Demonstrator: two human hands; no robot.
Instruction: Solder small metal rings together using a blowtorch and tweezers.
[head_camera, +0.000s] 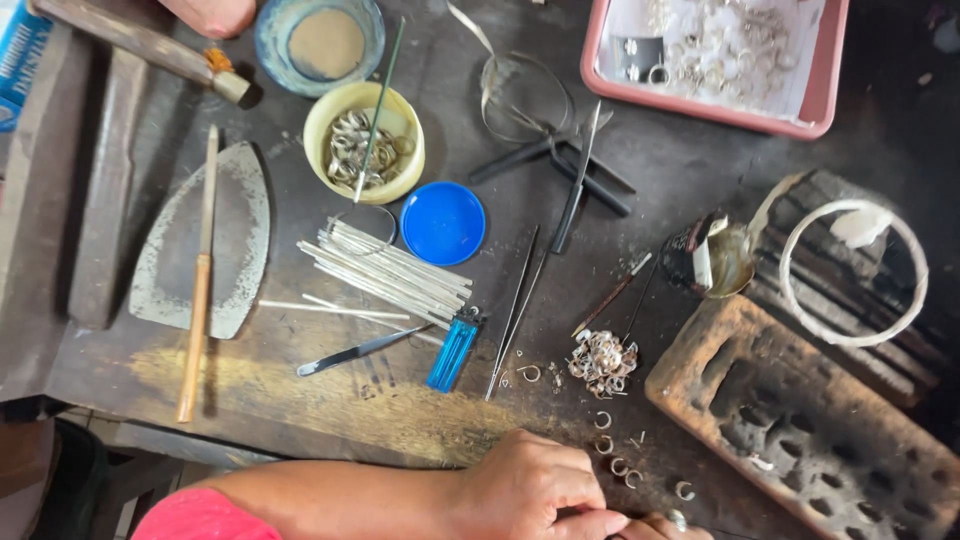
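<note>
My left hand (530, 490) reaches in from the lower left on a bare forearm with a pink sleeve, fingers curled at the bench's near edge. My right hand (662, 525) barely shows at the bottom edge, a ring on one finger. The fingertips of both hands meet; what lies between them is hidden. Just beyond them, several small open silver rings (605, 445) lie scattered on the dark bench. A heap of silver rings (602, 362) sits a little farther off, beside thin tweezers (515, 310).
Near the middle lie a blue lighter (455, 350), silver strips (385, 270), a blue lid (442, 222) and a yellow bowl (318, 150) of rings. Right: a charred holed block (800, 430), white wire hoop (850, 340), small jar (715, 260), pink tray (700, 112). Left: metal plate (240, 240), stick (197, 300), hammer (120, 40).
</note>
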